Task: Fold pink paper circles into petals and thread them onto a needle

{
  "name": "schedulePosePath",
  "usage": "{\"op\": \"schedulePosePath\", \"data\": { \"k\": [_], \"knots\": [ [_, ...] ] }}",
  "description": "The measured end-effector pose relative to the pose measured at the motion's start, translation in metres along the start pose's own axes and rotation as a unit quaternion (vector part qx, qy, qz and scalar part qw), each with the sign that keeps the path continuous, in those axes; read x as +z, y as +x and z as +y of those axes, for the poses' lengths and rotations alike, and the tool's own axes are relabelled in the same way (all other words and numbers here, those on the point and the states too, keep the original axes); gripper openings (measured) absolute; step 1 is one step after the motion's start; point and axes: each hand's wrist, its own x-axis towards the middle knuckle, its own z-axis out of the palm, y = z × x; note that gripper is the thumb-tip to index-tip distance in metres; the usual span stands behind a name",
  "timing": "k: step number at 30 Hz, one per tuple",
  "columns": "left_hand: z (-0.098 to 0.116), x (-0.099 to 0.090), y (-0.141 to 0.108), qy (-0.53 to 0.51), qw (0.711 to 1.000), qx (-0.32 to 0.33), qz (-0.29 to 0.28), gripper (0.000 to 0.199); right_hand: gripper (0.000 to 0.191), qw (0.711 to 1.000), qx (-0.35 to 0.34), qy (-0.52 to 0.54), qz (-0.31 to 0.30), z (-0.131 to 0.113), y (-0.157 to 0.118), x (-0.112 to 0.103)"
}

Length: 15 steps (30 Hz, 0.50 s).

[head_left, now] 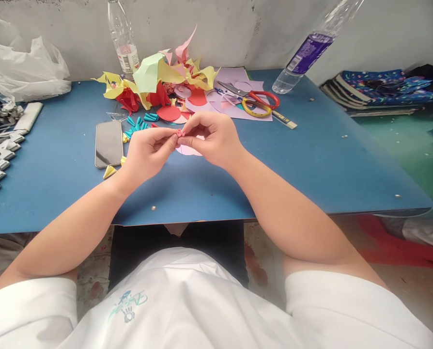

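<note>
A small pink paper piece point(180, 133) is pinched between both hands above the blue table point(209, 194). My left hand point(149, 151) grips its left side between thumb and fingertips. From the other side my right hand point(214, 138) holds it, also with thumb and fingers together. Just below the fingertips, a pale pink paper disc point(189, 149) lies partly covered. Several teal rolled paper pieces point(135, 125) and a red paper disc point(168, 114) are behind the hands. A yellow folded piece point(109, 171) lies near my left wrist.
A phone point(108, 144) lies left of the hands. Scissors point(256, 106) and a cutter point(285, 119) rest by purple sheets point(234, 75). Crumpled coloured paper point(149, 75), a clear bottle point(127, 53), a purple-labelled bottle point(307, 53) and a white bag point(27, 68) stand along the back.
</note>
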Motion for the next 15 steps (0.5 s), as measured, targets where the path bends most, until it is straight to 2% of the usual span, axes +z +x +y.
{"op": "schedulePosePath", "data": {
  "k": [6, 10, 15],
  "knots": [
    [0.0005, -0.0031, 0.0009, 0.020, 1.000, 0.022, -0.002, 0.020, 0.041, 0.996, -0.029, -0.080, 0.018, -0.0025, -0.0014, -0.0025],
    [0.0018, -0.0027, 0.0005, 0.029, 0.999, 0.023, -0.011, 0.022, 0.043, 0.986, -0.056, -0.153, 0.019, 0.0002, -0.0015, -0.0054],
    [0.0042, -0.0018, -0.0005, 0.042, 0.999, 0.015, -0.014, 0.027, 0.042, 0.985, -0.078, -0.153, 0.020, 0.0038, -0.0009, -0.0045]
  ]
}}
